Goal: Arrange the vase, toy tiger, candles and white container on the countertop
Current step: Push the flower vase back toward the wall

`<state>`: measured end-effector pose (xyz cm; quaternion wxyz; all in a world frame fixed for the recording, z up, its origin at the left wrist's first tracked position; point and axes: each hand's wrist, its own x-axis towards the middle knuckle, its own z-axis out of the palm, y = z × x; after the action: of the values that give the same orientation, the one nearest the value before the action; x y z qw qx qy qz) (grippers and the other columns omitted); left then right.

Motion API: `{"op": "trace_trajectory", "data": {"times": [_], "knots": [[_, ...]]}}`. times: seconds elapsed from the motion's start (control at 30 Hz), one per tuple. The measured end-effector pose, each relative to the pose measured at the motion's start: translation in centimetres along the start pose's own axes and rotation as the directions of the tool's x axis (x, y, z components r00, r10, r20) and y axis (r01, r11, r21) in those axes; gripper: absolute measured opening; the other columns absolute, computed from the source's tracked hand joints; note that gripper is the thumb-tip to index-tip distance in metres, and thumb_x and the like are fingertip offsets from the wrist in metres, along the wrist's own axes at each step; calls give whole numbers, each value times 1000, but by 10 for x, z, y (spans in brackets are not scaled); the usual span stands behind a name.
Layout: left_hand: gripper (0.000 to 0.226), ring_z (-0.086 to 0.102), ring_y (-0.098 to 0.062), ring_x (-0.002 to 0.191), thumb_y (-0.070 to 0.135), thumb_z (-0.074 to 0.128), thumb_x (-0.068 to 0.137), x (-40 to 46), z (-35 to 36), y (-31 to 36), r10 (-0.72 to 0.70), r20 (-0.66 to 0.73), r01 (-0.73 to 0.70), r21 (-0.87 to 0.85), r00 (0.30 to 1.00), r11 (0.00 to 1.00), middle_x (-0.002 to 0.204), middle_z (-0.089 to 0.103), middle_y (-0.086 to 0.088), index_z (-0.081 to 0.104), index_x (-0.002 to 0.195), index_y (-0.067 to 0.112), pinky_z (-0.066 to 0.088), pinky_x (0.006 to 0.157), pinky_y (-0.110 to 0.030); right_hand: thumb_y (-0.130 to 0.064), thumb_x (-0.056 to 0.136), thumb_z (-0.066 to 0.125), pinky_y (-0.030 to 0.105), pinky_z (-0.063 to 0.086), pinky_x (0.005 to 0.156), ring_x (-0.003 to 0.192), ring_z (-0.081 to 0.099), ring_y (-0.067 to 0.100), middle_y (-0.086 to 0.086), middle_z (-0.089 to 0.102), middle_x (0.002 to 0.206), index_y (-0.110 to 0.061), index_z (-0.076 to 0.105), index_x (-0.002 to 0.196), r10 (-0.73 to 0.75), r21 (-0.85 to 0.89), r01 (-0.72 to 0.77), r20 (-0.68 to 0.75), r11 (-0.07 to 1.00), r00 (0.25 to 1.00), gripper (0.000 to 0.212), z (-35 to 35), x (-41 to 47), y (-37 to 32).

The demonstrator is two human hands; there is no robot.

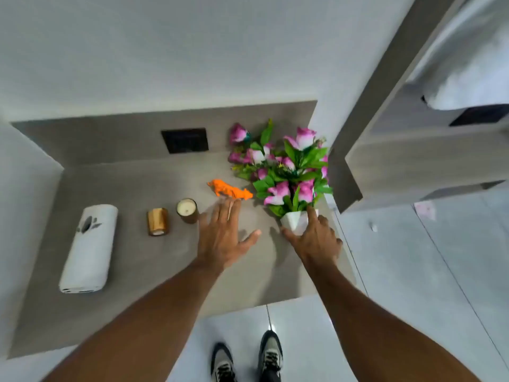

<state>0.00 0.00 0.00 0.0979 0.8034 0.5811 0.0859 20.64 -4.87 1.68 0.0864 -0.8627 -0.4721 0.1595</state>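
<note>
A white faceted vase (294, 220) with pink flowers (286, 166) stands at the right end of the grey countertop (132, 266). My right hand (316, 238) is wrapped around the vase's base. An orange toy tiger (230, 189) lies left of the flowers. My left hand (223, 232) hovers flat with fingers spread, its fingertips just short of the tiger. One candle (187, 210) stands upright, and a gold candle (157, 221) lies on its side beside it. A white container (89, 248) lies on its side at the left.
A black socket plate (184, 140) is set in the back wall. A grey partition (366, 111) rises right of the vase, with shelves beyond it. White walls close in the counter on the left and behind. My shoes (248, 357) stand on the tiled floor below.
</note>
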Motion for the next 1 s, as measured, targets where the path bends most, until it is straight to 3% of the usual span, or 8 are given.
{"op": "trace_trajectory", "data": {"times": [0.03,0.2,0.33,0.5,0.63,0.77,0.9,1.0], "knots": [[90,47,-33,137,77,39,79,-3,13,-1,-31,83,30,8,996,1000,154,46,-12,39,146,16,42,104,-56,-80,76,65,56,47,97,120,61,43,15,60,136,-35,33,149,2,23,-2,-19,1000,1000,92,4,5,-1],[94,21,-31,153,85,31,75,4,64,-15,-112,181,96,93,977,991,167,21,-7,22,152,32,21,114,-69,-66,73,78,48,52,89,108,66,43,16,68,118,-24,47,135,63,135,-49,-98,990,993,81,19,31,-1],[95,3,-33,157,87,27,75,10,85,-24,-130,209,114,87,969,990,171,5,-4,13,155,40,4,115,-77,-59,71,81,49,52,85,103,67,44,18,70,114,-19,50,127,52,230,10,-262,973,964,75,36,44,5],[92,14,-34,156,88,31,75,13,99,-28,-108,104,101,73,989,992,170,16,-5,27,153,40,9,115,-77,-49,72,90,49,52,81,102,66,45,20,69,111,-9,56,122,114,441,106,-443,891,889,73,56,84,-8],[93,13,-33,156,89,32,74,14,103,-29,-105,88,98,85,991,992,170,16,-5,30,152,39,9,115,-77,-36,73,94,51,54,83,100,65,46,24,68,105,1,57,118,75,516,242,-519,822,851,69,64,130,-27],[93,19,-34,155,89,32,74,16,102,-28,-103,79,95,97,992,991,169,19,-5,34,151,38,12,114,-77,-28,70,97,49,54,89,106,67,47,30,70,113,8,61,127,77,552,270,-525,789,848,76,65,170,-43],[93,29,-37,151,88,38,71,17,105,-29,-103,58,96,122,993,988,166,28,-7,41,148,35,17,112,-77,-35,69,93,51,59,87,99,69,44,25,74,102,4,72,109,5,516,318,-530,795,848,60,71,199,-52],[94,29,-36,151,87,41,69,16,106,-28,-124,57,117,116,991,986,166,29,-6,39,148,37,17,113,-76,-44,70,88,49,53,91,107,64,40,20,71,108,0,67,117,5,574,314,-485,757,875,68,73,212,-56]]}}
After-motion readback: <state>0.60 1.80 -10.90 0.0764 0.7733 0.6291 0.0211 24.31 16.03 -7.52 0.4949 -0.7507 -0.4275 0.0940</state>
